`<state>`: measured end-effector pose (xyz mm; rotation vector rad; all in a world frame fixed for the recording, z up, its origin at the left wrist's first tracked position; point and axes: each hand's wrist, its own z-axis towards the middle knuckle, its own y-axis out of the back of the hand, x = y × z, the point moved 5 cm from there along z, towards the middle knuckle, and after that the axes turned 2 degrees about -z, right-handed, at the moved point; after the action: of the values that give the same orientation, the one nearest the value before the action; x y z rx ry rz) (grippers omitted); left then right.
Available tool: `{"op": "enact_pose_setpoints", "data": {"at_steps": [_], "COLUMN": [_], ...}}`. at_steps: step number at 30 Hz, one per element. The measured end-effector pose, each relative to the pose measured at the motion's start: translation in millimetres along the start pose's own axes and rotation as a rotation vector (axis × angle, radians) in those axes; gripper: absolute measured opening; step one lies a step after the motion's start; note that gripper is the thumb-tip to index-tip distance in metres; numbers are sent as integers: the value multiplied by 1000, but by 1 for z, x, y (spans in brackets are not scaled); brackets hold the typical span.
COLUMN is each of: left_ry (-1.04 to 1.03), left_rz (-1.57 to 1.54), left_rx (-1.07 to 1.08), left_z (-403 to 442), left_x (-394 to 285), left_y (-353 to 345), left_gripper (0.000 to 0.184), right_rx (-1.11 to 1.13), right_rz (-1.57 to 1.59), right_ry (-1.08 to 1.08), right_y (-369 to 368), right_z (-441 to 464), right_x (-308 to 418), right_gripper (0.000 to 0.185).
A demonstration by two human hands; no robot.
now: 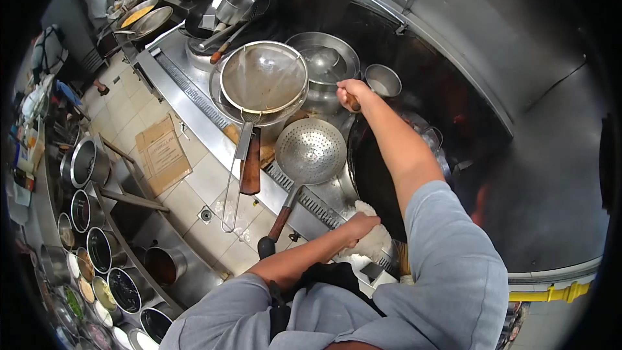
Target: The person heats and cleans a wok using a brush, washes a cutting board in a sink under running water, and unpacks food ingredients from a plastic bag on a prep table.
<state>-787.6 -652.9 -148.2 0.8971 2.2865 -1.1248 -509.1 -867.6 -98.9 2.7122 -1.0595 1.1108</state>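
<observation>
My right hand is closed around the wooden handle of a ladle. The ladle's bowl rests inside a wide metal basin at the back of the stove. My left hand grips a bunched white cloth at the near edge of a dark wok. Whether the wok's rim is held under the cloth is hidden. Left of the wok lies a perforated skimmer, its handle pointing toward me. A large mesh strainer sits over a metal bowl beyond it.
A small metal pot stands beyond the wok. Farther left, another wok holds a saucepan and utensils. Several seasoning containers line the left counter. Flattened cardboard lies on the tiled floor. A steel wall rises to the right.
</observation>
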Motion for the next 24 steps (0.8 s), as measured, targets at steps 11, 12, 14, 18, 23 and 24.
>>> {"op": "enact_pose_setpoints", "data": {"at_steps": [11, 12, 14, 18, 23, 24], "left_ry": [-36, -25, 64, 171, 340, 397], "left_rz": [50, -41, -136, -146, -336, -442], "left_rx": [-89, -39, 61, 309, 229, 279], "left_z": [30, 46, 53, 25, -69, -73], "left_x": [-19, -10, -3, 25, 163, 198], "left_y": [-4, 0, -2, 15, 88, 98], "left_gripper": [32, 34, 36, 40, 41, 40], "right_rx": [659, 647, 658, 578, 426, 391], "right_rz": [810, 810, 848, 899, 882, 865], "right_ry": [42, 58, 69, 122, 95, 77], "right_y": [17, 23, 39, 75, 132, 150], "right_z": [-123, -147, -189, -270, -318, -315], "right_x": [-60, -63, -73, -103, -154, -166], "right_gripper": [30, 31, 34, 36, 42, 40]}}
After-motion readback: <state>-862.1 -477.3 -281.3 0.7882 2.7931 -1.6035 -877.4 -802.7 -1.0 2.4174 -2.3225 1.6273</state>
